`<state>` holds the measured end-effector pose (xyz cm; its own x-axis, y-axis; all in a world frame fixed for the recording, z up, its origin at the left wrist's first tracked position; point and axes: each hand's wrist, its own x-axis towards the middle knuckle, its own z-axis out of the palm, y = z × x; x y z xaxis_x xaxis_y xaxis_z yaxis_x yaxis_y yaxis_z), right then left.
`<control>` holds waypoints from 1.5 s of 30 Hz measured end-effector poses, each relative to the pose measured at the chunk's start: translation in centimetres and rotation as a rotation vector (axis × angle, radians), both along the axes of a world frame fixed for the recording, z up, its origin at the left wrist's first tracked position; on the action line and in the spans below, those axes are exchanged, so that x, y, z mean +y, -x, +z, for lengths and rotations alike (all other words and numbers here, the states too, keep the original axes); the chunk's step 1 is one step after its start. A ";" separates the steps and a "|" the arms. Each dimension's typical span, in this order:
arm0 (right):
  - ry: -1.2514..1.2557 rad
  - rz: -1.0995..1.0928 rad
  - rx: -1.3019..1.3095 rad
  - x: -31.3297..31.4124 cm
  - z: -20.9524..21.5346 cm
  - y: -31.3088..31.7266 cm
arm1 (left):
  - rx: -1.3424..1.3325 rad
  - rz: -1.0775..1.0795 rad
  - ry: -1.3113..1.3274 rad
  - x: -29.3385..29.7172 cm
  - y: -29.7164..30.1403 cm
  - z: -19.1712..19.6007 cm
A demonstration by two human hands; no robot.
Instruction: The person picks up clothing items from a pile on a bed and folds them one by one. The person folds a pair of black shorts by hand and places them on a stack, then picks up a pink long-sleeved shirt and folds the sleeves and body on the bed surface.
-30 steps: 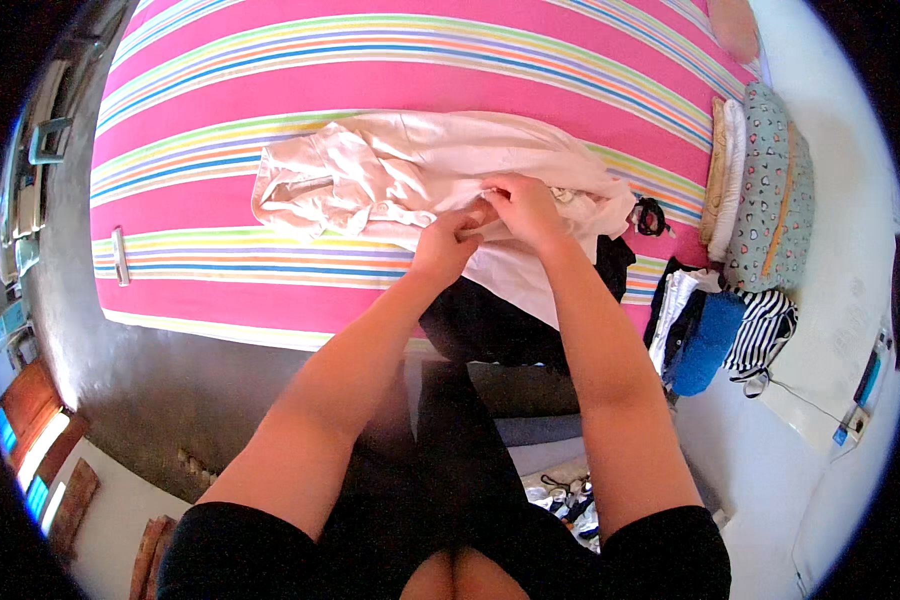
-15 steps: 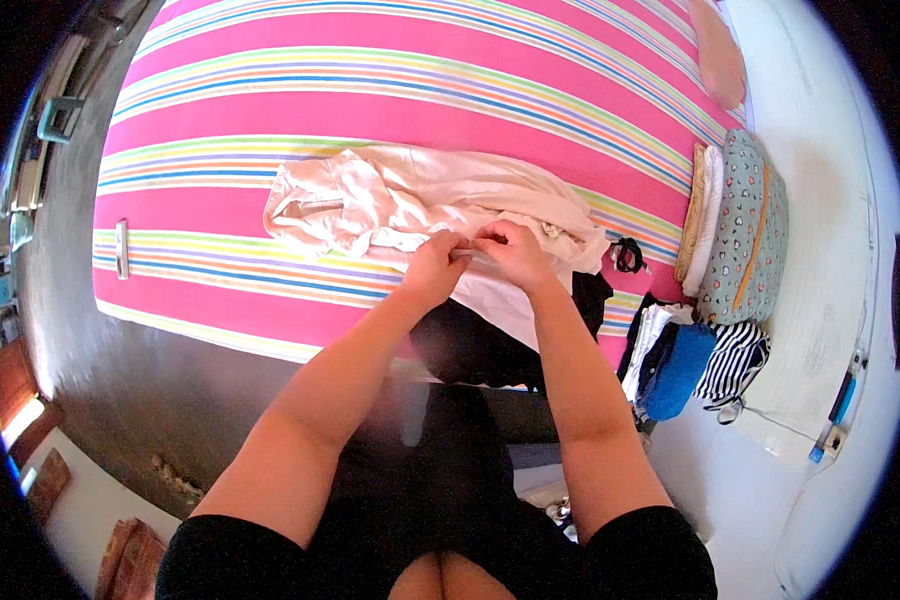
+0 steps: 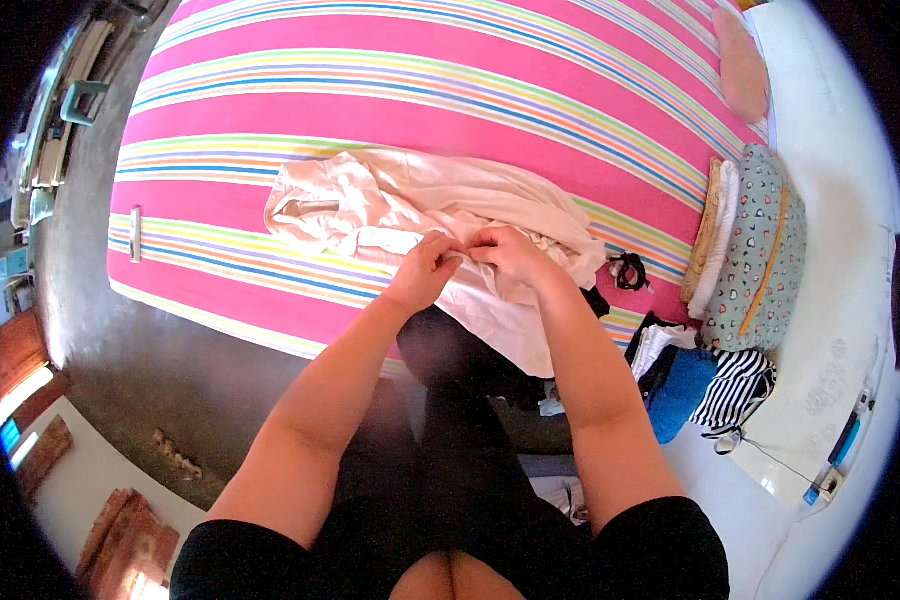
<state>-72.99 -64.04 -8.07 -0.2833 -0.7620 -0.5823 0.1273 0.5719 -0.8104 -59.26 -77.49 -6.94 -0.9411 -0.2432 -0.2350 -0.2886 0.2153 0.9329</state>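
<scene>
A pale pink shirt [image 3: 370, 200] lies rumpled across the near side of a bed with a pink striped cover [image 3: 370, 120]. Its opening sits at the left, and a loose part hangs over the near edge toward my lap. My left hand [image 3: 428, 268] pinches the cloth along the shirt's near edge. Right beside it, my right hand [image 3: 505, 255] grips the same edge, the fingertips of both hands almost meeting. Whatever small detail lies between the fingertips is too fine to make out.
Folded clothes, including a blue cloth [image 3: 685, 385] and a striped one [image 3: 735, 390], are stacked at the bed's right corner. Behind them stands a grey-green patterned pillow [image 3: 760, 250]. A black cord-like item [image 3: 628, 271] lies nearby, and a pale bar [image 3: 135, 235] lies at the left.
My hands have stayed at the shirt's edge, with small finger movements. The shirt's hanging part has spread lower over the dark cloth on my lap. The view has shifted slightly.
</scene>
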 end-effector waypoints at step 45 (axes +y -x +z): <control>0.102 -0.463 0.298 2.2 2.0 -5.7 | -0.453 0.499 -0.505 3.7 2.3 2.2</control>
